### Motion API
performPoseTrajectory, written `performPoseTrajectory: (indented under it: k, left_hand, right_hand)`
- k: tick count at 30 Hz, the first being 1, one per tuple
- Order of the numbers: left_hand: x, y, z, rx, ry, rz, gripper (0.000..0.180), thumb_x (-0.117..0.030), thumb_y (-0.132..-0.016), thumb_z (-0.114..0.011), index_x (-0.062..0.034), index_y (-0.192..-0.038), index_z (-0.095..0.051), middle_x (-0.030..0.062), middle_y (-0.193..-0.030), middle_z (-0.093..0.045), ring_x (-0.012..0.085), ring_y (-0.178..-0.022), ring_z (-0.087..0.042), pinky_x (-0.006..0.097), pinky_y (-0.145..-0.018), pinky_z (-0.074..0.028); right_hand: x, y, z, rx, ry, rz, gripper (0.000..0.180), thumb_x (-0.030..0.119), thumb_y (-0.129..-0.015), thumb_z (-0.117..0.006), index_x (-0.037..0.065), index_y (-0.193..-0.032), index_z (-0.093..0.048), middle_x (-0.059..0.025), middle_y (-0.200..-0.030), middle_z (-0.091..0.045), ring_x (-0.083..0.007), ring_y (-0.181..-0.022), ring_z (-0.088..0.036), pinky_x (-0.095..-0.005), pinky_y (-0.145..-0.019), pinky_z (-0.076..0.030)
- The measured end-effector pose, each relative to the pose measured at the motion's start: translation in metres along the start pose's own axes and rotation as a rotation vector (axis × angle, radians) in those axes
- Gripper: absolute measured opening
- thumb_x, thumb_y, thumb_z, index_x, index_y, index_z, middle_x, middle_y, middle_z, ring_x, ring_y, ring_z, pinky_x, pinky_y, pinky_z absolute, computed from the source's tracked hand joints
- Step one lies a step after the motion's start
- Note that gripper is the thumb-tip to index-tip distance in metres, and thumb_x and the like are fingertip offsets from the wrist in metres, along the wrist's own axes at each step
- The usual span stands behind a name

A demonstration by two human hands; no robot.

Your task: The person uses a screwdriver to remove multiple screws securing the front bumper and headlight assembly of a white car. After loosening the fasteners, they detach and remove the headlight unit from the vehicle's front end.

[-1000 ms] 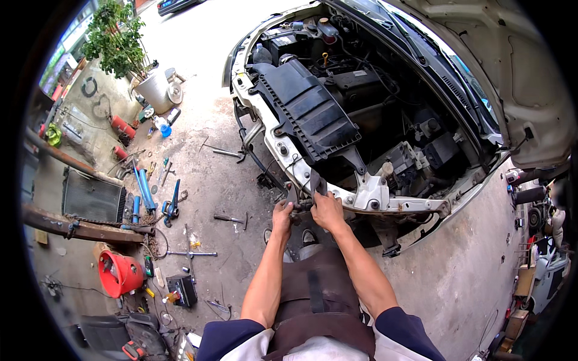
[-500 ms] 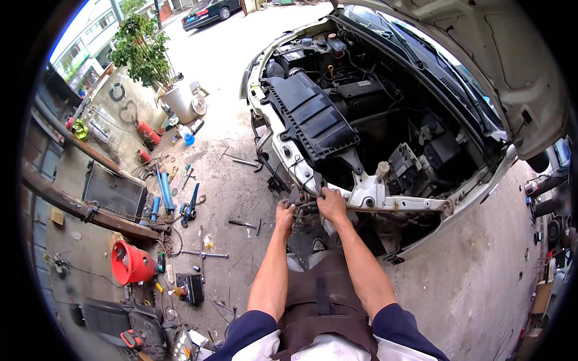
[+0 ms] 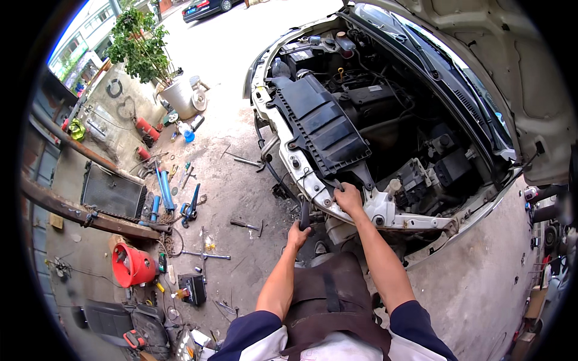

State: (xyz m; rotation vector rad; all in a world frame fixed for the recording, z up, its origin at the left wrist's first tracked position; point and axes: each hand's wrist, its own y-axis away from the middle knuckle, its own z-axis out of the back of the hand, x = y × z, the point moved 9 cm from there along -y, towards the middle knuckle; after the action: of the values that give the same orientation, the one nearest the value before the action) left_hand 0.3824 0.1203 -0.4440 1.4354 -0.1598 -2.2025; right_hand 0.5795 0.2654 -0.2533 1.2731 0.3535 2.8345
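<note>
I stand before a white car with its bonnet raised, both arms stretched towards the front panel (image 3: 313, 191). My left hand (image 3: 298, 234) is closed round a dark, elongated piece (image 3: 305, 212) that points upward just in front of the panel; its kind is not clear. My right hand (image 3: 348, 200) is closed at the panel's upper edge, with a short dark piece (image 3: 332, 183) showing beyond its fingers. Just past that hand lies the black ribbed air-filter housing (image 3: 322, 123). The palms and undersides of both hands are hidden.
Left on the floor lie a hammer (image 3: 247, 224), a cross wrench (image 3: 206, 255), blue tools (image 3: 191, 204), a car battery (image 3: 191, 289) and a red bucket (image 3: 133, 265). A radiator (image 3: 113, 191) leans behind a rusty beam (image 3: 90, 207). A potted plant (image 3: 179, 99) stands farther off.
My hands have moved apart. The left came down and slightly right with its dark piece, away from the panel; the right shifted right along the panel. The view has shifted slightly.
</note>
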Motion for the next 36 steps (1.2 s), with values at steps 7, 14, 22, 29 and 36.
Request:
performPoseTrajectory:
  k: [7,14,22,29,36]
  left_hand:
    - [-0.05,0.04,0.002,-0.169,0.205,-0.034,0.041,-0.02,-0.078,-0.07,0.0009,-0.111,-0.06,0.0213,-0.098,-0.068,0.0348,-0.094,-0.066,0.042,-0.082,-0.048]
    - [-0.045,0.047,0.016,-0.023,0.776,0.186,0.033,-0.015,-0.077,-0.072,-0.0017,-0.106,-0.063,0.0037,-0.076,-0.062,0.0131,-0.068,-0.056,0.029,-0.059,-0.043]
    - [0.011,0.016,-0.062,-0.038,0.673,0.144,0.048,-0.015,-0.079,-0.073,0.0053,-0.12,-0.056,0.0178,-0.109,-0.066,0.0253,-0.101,-0.061,0.034,-0.092,-0.043]
    - [0.032,0.005,-0.117,0.094,0.707,0.208,0.035,-0.018,-0.083,-0.069,-0.0008,-0.113,-0.062,0.0128,-0.094,-0.068,0.0222,-0.08,-0.063,0.035,-0.072,-0.049]
    - [-0.045,0.066,-0.106,0.319,1.654,0.378,0.025,-0.033,-0.092,-0.064,-0.0103,-0.085,-0.057,-0.0044,-0.062,-0.043,0.0072,-0.043,-0.032,0.025,-0.044,-0.031]
  right_hand:
    - [-0.009,-0.018,-0.005,0.167,0.254,0.052,0.034,0.026,-0.082,-0.054,0.005,-0.104,-0.066,-0.0254,-0.102,-0.065,-0.0428,-0.101,-0.06,-0.0497,-0.086,-0.047]
    - [0.001,0.009,-0.027,0.085,0.272,0.195,0.023,0.02,-0.081,-0.056,0.0,-0.087,-0.065,-0.017,-0.076,-0.066,-0.0302,-0.074,-0.063,-0.0406,-0.069,-0.048]
    - [-0.013,-0.027,-0.008,0.188,-0.143,-0.102,0.016,0.009,-0.083,-0.056,-0.005,-0.079,-0.063,-0.0109,-0.069,-0.066,-0.0127,-0.057,-0.056,-0.0268,-0.053,-0.043]
    - [-0.028,-0.049,-0.025,0.188,0.082,-0.01,0.018,0.011,-0.081,-0.056,-0.006,-0.082,-0.064,-0.0104,-0.067,-0.066,-0.0151,-0.059,-0.059,-0.0274,-0.056,-0.044]
    - [-0.073,-0.057,-0.041,0.293,-0.42,-0.566,0.015,0.008,-0.078,-0.055,-0.003,-0.085,-0.06,-0.0094,-0.069,-0.06,-0.0181,-0.058,-0.056,-0.0307,-0.058,-0.047]
